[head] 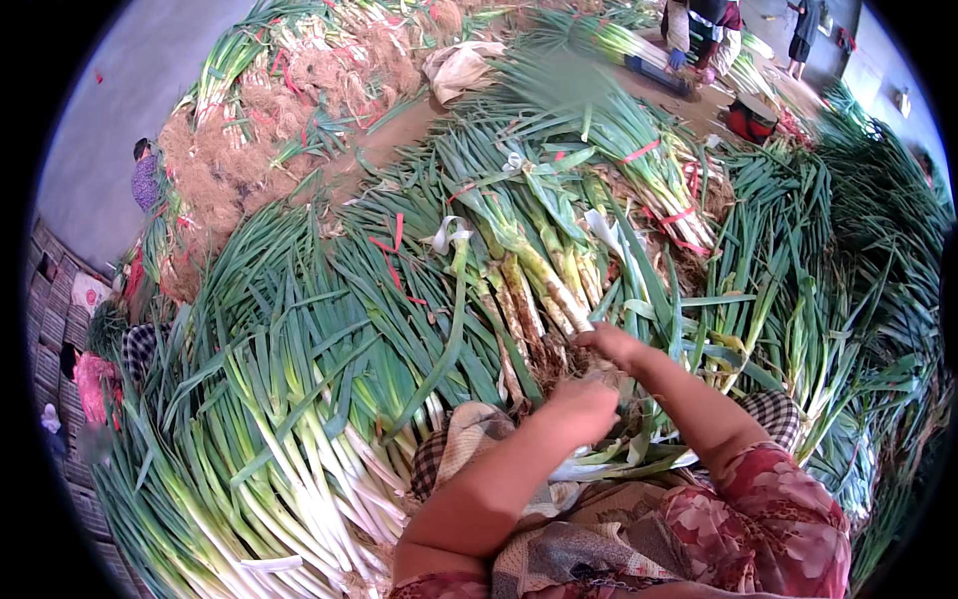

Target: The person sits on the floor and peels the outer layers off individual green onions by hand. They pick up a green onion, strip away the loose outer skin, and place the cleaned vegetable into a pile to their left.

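Note:
My right hand (615, 347) grips the lower white shaft of a thick Welsh onion (550, 278), whose leaves point away from me. My left hand (587, 408) is closed just below, at the onion's shaggy root end (599, 365); its fingertips are hidden. Beside this stalk lie several unpeeled Welsh onions (522, 296) with brown, soil-stained skins. Peeled strips of leaf (591, 470) rest near my lap, below the hands. To my left spreads a large pile of white-shafted, cleaned onions (322, 479).
Bundles tied with red ribbon (644, 153) lie ahead. A heap of rooty bundles (299, 82) stands at the far left, near a pale sack (460, 67). More onions (883, 202) crowd the right. A gloved person (703, 34) bends over bundles at the back, near a red-and-black stool (751, 118).

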Tool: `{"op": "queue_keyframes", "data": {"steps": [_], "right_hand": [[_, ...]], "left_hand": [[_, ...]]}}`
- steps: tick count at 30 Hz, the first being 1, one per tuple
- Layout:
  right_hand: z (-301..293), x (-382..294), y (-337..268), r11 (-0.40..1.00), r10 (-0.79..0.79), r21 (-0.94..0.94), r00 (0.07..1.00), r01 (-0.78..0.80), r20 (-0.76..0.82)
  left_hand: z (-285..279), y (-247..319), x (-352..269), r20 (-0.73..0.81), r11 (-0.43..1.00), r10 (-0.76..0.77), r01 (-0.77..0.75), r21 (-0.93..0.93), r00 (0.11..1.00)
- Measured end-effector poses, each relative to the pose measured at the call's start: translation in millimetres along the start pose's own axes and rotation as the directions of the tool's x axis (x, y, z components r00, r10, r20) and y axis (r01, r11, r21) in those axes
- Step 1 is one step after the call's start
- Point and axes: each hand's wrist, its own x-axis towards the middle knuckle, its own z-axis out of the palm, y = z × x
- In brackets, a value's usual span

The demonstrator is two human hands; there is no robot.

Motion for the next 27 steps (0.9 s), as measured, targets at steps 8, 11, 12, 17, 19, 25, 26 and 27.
{"op": "queue_keyframes", "data": {"steps": [8,11,12,17,19,25,26,27], "right_hand": [[-66.8,-151.8,54.9,0.971,0.018,-0.237,0.999,-0.007,0.042],[-75.7,-210.5,36.9,0.99,0.017,-0.144,0.998,-0.008,0.063],[-79.8,-226.3,32.3,0.994,-0.032,-0.103,0.995,0.041,0.092],[-95.9,-293.6,16.6,0.95,-0.281,-0.123,0.957,0.287,0.071],[-96.3,-322.6,1.4,0.916,-0.339,-0.2,0.937,0.348,0.078],[-124.8,-377.2,17.7,0.926,-0.293,-0.218,0.952,0.307,0.094],[-126.8,-378.8,19.3,0.925,-0.334,-0.145,0.933,0.352,0.134],[-127.5,-376.8,22.8,0.923,-0.35,-0.106,0.921,0.371,0.172]], "left_hand": [[-11.0,-13.9,12.6,-0.042,0.989,-0.148,0.148,-0.006,0.988],[-3.7,-19.7,32.2,-0.058,0.986,-0.163,0.164,0.025,0.985],[1.4,-23.3,35.9,-0.072,0.983,-0.176,0.179,0.039,0.982],[34.0,-48.5,56.0,-0.313,0.934,-0.197,0.275,0.229,0.929],[6.7,-29.6,52.7,-0.152,0.971,-0.231,0.217,-0.104,0.961],[8.4,4.7,29.7,-0.428,0.193,-0.033,-0.415,-0.889,0.903],[7.6,10.2,22.2,-0.524,-0.008,-0.004,-0.524,-0.852,0.852],[0.6,12.5,12.5,-0.542,-0.19,0.02,-0.529,-0.827,0.84]]}}
